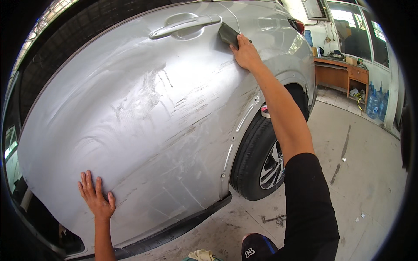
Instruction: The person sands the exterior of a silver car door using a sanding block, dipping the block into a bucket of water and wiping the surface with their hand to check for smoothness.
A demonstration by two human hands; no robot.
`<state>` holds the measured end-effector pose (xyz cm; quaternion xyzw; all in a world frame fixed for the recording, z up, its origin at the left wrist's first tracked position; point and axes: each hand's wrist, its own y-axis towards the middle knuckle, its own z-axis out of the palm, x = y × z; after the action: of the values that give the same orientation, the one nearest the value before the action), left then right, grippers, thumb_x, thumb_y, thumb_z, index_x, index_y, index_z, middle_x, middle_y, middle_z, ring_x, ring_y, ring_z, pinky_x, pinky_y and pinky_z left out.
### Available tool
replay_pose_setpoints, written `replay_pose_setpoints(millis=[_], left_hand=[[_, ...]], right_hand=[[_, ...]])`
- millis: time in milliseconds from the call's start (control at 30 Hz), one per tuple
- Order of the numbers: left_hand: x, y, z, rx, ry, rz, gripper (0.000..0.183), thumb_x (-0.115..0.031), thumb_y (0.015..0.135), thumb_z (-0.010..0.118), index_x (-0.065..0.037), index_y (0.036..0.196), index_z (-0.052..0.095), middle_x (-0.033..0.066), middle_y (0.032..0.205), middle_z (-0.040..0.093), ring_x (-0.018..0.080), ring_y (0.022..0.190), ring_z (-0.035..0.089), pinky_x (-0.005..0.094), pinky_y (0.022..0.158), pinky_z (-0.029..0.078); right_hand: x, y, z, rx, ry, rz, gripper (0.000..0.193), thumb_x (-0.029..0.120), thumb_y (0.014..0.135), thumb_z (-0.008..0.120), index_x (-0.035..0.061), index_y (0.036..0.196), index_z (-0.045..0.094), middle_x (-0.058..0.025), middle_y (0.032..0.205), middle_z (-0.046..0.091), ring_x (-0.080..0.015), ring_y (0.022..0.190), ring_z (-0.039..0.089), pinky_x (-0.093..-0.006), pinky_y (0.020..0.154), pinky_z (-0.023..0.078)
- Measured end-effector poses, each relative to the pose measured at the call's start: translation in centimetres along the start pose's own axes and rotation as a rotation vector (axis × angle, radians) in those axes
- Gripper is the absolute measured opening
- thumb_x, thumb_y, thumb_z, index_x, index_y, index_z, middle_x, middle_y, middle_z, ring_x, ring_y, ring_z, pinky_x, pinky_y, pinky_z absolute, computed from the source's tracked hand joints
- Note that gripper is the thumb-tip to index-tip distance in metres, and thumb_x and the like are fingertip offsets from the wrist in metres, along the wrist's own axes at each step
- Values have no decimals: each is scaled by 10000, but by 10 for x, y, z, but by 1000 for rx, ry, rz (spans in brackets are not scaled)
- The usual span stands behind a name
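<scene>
Remotely, I see the right hand (246,53) closed around the dark block (228,35), which slants up-left toward the door handle (186,27), while the left hand (97,198) splays empty, well apart.

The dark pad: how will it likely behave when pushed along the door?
The dark pad looks smaller than the right hand, so probably light. Its end juts straight past that hand, suggesting some stiffness. It may slide, since the silver door nearby looks smooth.
</scene>
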<state>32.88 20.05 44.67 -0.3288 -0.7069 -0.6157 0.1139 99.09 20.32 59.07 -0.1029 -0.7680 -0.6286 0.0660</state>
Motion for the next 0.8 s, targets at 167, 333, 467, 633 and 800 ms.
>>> replay_pose_setpoints(millis=[167,333,467,633,800], left_hand=[[11,-16,-18,36,38,-20,566,-252,916,467,-110,1462,419,242,1558,343,437,1461,289,592,1183,158],[4,-1,-2,0,-1,0,574,-244,914,471,-111,1469,415,236,1560,344,428,1464,288,584,1184,159],[8,-11,-7,18,10,-25,548,-248,895,484,-106,1424,465,229,1545,374,430,1455,308,587,1186,162],[3,-2,-3,-5,-14,-16,541,-240,910,482,-107,1434,451,226,1557,356,427,1458,302,591,1179,176],[11,-15,-10,17,2,-43,538,-243,894,493,-120,1418,479,210,1546,386,418,1454,316,579,1187,168]], right_hand=[[82,-76,9,83,-7,-276,745,387,898,656,150,1532,347,-236,1548,325,-383,1457,286,-483,1195,260],[8,-5,-16,117,-46,75,680,288,925,656,85,1509,375,-217,1568,313,-373,1456,295,-473,1187,280],[72,-74,11,68,52,-286,711,270,920,651,-114,1441,357,-262,1558,297,-383,1471,264,-477,1197,260],[18,-14,-7,-53,55,56,665,426,987,484,70,1525,322,-265,1484,409,-436,1333,427,-478,1115,355],[71,-61,16,164,-141,-181,657,449,997,467,104,1538,325,-180,1589,307,-470,1426,304,-574,1154,272]])
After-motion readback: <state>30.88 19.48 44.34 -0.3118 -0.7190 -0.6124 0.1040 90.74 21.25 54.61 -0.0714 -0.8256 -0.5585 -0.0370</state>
